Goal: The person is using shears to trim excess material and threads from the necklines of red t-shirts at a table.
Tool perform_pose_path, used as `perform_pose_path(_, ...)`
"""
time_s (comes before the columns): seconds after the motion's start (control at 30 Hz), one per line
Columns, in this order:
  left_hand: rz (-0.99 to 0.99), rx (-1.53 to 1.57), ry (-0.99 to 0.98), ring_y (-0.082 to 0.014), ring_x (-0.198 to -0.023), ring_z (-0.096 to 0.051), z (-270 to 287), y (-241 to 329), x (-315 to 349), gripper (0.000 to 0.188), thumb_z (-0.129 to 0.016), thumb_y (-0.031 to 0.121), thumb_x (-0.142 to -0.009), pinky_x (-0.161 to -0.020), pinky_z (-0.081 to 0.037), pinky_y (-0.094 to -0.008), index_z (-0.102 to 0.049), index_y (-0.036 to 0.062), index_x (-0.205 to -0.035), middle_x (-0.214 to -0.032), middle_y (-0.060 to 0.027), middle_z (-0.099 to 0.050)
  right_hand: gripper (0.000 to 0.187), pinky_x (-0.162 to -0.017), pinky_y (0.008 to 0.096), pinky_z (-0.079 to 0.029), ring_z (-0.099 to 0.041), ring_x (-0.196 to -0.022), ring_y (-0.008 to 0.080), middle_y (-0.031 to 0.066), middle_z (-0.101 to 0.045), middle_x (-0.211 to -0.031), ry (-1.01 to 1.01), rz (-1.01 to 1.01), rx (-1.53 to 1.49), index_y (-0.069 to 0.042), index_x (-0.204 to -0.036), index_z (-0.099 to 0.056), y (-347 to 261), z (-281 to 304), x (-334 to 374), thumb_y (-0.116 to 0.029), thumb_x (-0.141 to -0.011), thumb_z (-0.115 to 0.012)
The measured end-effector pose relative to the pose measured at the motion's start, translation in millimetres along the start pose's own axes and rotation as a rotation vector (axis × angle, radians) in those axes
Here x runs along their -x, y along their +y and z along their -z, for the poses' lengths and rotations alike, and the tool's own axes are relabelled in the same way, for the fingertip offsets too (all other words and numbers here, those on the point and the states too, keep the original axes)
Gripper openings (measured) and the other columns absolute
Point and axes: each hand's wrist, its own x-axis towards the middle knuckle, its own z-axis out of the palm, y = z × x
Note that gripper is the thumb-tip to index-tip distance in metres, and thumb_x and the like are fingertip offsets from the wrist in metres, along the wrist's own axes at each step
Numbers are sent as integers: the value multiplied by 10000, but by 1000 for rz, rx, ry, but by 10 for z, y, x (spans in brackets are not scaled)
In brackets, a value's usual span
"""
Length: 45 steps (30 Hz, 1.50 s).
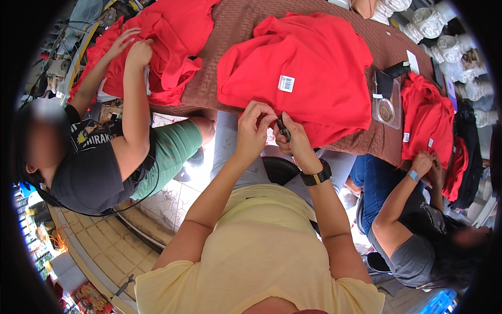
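A red garment (pixel 319 68) lies bunched in front of me, and its near edge hangs over the table's front. A white barcode label (pixel 286 83) sits on the cloth just beyond my hands. My left hand (pixel 254 128) is at that near edge, its thumb and fingers pinched together on the garment's edge; any thread between them is too small to see. Close beside it, my right hand (pixel 297 138) is closed around small dark thread snips (pixel 283 129). The blades point toward the left fingertips, and whether they touch the cloth cannot be made out.
The brown textured cloth (pixel 230 31) covers the table. At left a co-worker handles another red garment (pixel 167 47); at right a second co-worker works on a red piece (pixel 426 115). A clear plastic box (pixel 387 112) stands between me and the right one. White wrapped bundles (pixel 444 49) lie beyond.
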Motion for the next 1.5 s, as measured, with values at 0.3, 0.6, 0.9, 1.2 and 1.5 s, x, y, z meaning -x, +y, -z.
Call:
perform_pose_path(0.3,41,118,-22,-164,-664,-656,-12,69,1,61,-640,-27,-928,-622,-512,-288,-609,-39,-877,-920,-98,-572,493,-420,232,-189,-278,-429,42,-56,-374,-595,15,2,-90,-101,-783,-527,-18,-19,-59,-482,-1078,-420)
perform_pose_path(0.6,157,101,113,-212,-753,-656,-43,-179,46,59,-668,-19,-898,-682,-511,-300,-614,-37,-888,-895,-131,-663,548,-395,242,-175,-243,-418,44,-79,-322,-545,83,37,-44,-107,-732,-513,51,-13,-36,-513,-1078,-385)
perform_pose_path(0.9,-12,-118,53,-225,-708,-619,17,-35,-8,58,-669,8,-904,-644,-478,-324,-623,-28,-898,-842,-128,-616,600,-402,239,-210,-292,-438,39,-74,-363,-587,85,73,114,-65,-803,-595,56,9,-30,-542,-1079,-358)
perform_pose_path(1.2,67,-37,7,-205,-718,-603,49,-12,-2,39,-645,-9,-907,-676,-480,-318,-613,-26,-893,-840,-110,-588,578,-410,244,-235,-309,-423,43,-71,-391,-526,110,88,154,-59,-710,-600,-54,-102,-104,-503,-1059,-475)
perform_pose_path(1.5,29,-16,-3,-210,-757,-611,59,-18,-8,30,-633,-42,-901,-695,-486,-311,-608,-29,-892,-862,-111,-594,560,-419,256,-207,-288,-435,44,-85,-347,-520,96,120,146,-98,-639,-535,-32,-64,-185,-484,-1045,-523)
